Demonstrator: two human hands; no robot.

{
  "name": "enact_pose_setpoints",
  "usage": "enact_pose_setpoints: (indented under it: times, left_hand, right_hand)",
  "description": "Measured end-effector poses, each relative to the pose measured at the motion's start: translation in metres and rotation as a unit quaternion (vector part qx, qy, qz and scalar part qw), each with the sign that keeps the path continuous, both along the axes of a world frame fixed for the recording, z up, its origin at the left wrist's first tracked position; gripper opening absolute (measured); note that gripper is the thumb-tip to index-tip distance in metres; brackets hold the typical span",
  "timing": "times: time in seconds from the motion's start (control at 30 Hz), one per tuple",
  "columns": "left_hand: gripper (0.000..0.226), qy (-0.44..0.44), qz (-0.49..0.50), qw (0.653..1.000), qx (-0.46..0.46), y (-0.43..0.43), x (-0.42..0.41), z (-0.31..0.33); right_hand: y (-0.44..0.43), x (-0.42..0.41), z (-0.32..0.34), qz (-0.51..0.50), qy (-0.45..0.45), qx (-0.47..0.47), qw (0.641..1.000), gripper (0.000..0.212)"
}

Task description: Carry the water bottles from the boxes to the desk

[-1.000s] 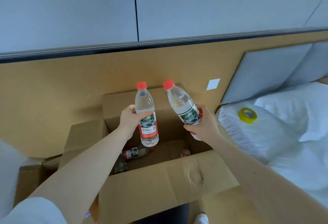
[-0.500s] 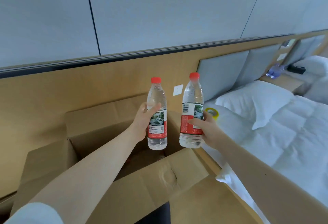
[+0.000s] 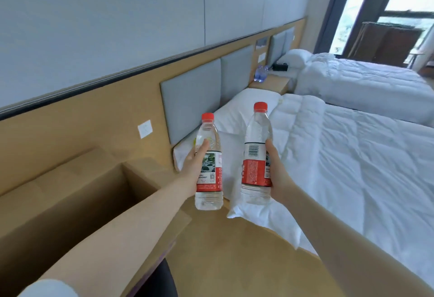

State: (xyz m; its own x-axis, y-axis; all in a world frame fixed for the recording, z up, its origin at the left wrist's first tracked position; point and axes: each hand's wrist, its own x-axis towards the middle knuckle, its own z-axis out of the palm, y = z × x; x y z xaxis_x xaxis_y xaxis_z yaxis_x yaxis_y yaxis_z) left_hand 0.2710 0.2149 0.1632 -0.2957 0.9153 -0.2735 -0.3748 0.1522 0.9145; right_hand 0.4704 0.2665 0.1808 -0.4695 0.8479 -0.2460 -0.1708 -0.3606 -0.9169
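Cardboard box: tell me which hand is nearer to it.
Left. The left hand holds its bottle just past the cardboard box; the right hand holds its bottle farther off, over the bed.

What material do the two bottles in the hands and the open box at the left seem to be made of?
Left-hand bottle and right-hand bottle: clear, glossy plastic, probably; the bedding shows through, and the caps are matte red. Printed labels look like thin film. Open box: brown corrugated cardboard by its look, dull, with folded flaps.
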Motion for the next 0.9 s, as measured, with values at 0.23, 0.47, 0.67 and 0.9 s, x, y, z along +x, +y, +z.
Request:
enact_pose_setpoints:
  times: [0.23,0.47,0.67,0.9]
  left_hand:
    - [0.055,0.022,-0.103,0.994,-0.012,0.055,0.160,0.005]
    - [0.051,0.067,-0.237,0.969,-0.030,0.073,0.327,0.004]
    - [0.038,0.065,-0.350,0.934,-0.016,0.068,0.441,0.006]
    - [0.033,0.047,-0.449,0.892,-0.018,0.067,0.534,-0.003]
  right_hand:
    - [0.013,0.159,-0.001,-0.158,-0.039,0.006,0.987,0.057]
    - [-0.007,0.315,-0.001,-0.287,-0.051,0.006,0.957,0.038]
    - [-0.045,0.421,-0.008,-0.394,-0.070,-0.002,0.916,0.034]
    - [-0.085,0.492,-0.024,-0.494,-0.080,-0.030,0.865,0.043]
